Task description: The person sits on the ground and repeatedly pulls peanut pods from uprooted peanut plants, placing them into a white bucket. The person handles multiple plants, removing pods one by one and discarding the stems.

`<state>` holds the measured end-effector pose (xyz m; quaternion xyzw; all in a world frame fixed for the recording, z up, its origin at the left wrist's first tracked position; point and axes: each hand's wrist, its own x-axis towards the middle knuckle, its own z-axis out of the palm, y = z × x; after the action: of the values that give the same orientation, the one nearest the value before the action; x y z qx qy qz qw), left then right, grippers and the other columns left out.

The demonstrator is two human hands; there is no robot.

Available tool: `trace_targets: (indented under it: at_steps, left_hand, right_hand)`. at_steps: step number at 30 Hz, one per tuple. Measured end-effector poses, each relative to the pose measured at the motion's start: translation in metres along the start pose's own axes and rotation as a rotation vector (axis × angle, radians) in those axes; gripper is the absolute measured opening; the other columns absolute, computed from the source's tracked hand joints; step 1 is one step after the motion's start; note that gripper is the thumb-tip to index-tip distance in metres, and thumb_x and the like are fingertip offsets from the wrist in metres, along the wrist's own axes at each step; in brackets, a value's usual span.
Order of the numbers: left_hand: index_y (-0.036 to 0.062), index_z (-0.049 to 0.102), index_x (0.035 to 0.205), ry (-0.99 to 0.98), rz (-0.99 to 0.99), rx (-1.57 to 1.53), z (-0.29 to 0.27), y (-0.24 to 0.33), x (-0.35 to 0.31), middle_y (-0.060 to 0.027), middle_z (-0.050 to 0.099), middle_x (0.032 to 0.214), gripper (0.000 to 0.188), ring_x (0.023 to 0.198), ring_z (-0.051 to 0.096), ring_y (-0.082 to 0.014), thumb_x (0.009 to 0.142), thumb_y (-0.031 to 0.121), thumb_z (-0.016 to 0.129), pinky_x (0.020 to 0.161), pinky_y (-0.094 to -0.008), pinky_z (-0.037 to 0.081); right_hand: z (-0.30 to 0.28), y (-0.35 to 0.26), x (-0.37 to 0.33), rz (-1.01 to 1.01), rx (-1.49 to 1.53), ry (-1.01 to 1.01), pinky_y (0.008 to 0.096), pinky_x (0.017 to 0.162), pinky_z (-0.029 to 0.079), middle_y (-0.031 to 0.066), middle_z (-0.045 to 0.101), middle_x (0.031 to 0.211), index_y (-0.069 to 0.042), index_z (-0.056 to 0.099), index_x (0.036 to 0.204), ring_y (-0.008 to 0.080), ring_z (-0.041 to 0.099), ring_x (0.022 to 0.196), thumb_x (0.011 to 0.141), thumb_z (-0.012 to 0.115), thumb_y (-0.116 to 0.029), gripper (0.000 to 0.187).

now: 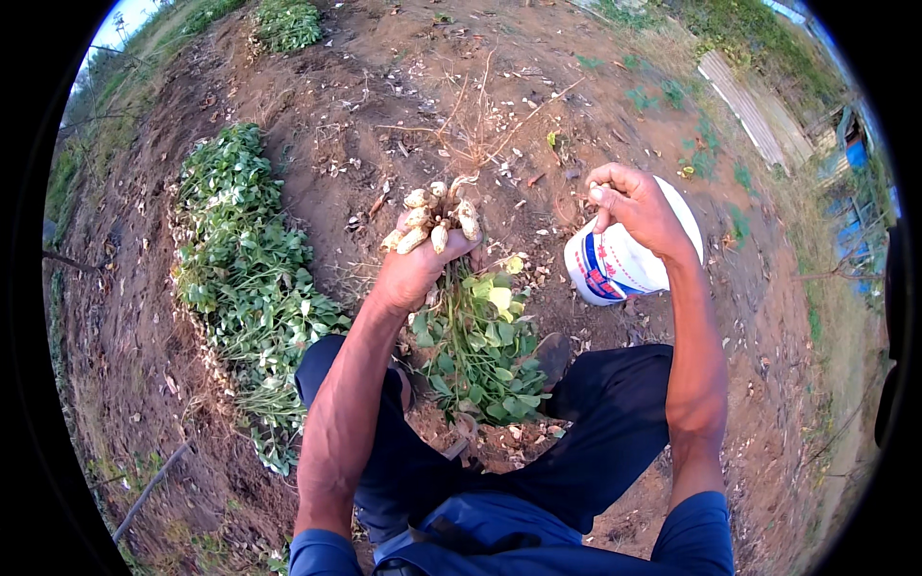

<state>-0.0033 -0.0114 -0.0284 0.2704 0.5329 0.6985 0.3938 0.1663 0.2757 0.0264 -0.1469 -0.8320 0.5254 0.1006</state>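
Observation:
A peanut plant [480, 341] is gripped by its stems near the roots in my left hand [411, 276]. Its cluster of pale peanut pods [420, 219] sticks up above the fist, while the green leaves hang down between my legs. My right hand [636, 206] is over the near left side of a white bucket [615, 252] with blue and red printing. Its thumb and fingers are pressed together; what lies between them, if anything, is too small to make out. The inside of the bucket is hidden from this angle.
A long heap of pulled green plants [245, 259] lies on the soil to my left, with another pile [286, 24] farther off. Dry bare twigs [473, 144] stand ahead of me. A corrugated sheet [741, 110] rests at the far right.

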Motion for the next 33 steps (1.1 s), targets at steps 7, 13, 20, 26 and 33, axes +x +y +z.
trace_targets:
  at_steps: [7,13,20,26,33]
  left_hand:
    - [0.0034,0.066,0.102,-0.002,0.075,0.116,0.012,-0.002,0.012,-0.0007,0.065,0.081,0.014,0.073,0.062,-0.0112,0.094,0.015,0.071,0.065,-0.0296,0.049]
    - [0.0035,0.065,0.093,0.072,0.116,0.257,0.007,0.004,0.008,-0.001,0.063,0.078,0.014,0.067,0.06,-0.0114,0.093,0.016,0.071,0.06,-0.0313,0.048]
    - [0.0008,0.068,0.101,0.095,0.166,0.417,0.023,-0.002,0.011,-0.0058,0.068,0.083,0.019,0.074,0.059,-0.0144,0.088,0.014,0.068,0.069,-0.0358,0.051]
    - [0.0016,0.07,0.109,0.045,0.141,0.641,0.025,-0.005,0.013,-0.0111,0.074,0.093,0.024,0.084,0.068,-0.0173,0.089,0.013,0.067,0.078,-0.0368,0.054]
    - [0.0001,0.07,0.106,0.01,0.132,0.642,0.022,-0.001,0.011,-0.0104,0.073,0.088,0.027,0.079,0.066,-0.0158,0.088,0.02,0.07,0.072,-0.0371,0.054]
  right_hand:
    - [-0.127,0.187,-0.029,0.185,-0.972,0.657,0.031,0.068,0.056,0.0128,0.069,0.087,0.004,0.066,0.107,0.0173,0.071,0.074,0.092,0.068,-0.01,0.02]
    - [-0.063,0.091,0.0,0.264,-0.321,0.37,0.0279,0.067,0.052,0.0081,0.071,0.09,0.001,0.066,0.104,0.0114,0.067,0.076,0.092,0.073,-0.017,0.022]
    - [0.071,-0.059,-0.007,0.018,0.001,-0.152,0.0248,0.057,0.049,0.0004,0.062,0.078,-0.001,0.065,0.097,0.0073,0.061,0.063,0.093,0.077,-0.04,0.041]
    - [0.103,-0.048,-0.001,0.045,0.045,-0.203,0.0242,0.049,0.046,0.0016,0.062,0.074,0.0,0.063,0.091,0.0079,0.058,0.056,0.092,0.078,-0.044,0.046]
    - [0.104,-0.041,-0.004,0.11,0.341,-0.361,0.0238,0.048,0.048,0.004,0.063,0.072,0.0,0.062,0.09,0.0091,0.059,0.053,0.096,0.073,-0.035,0.036]
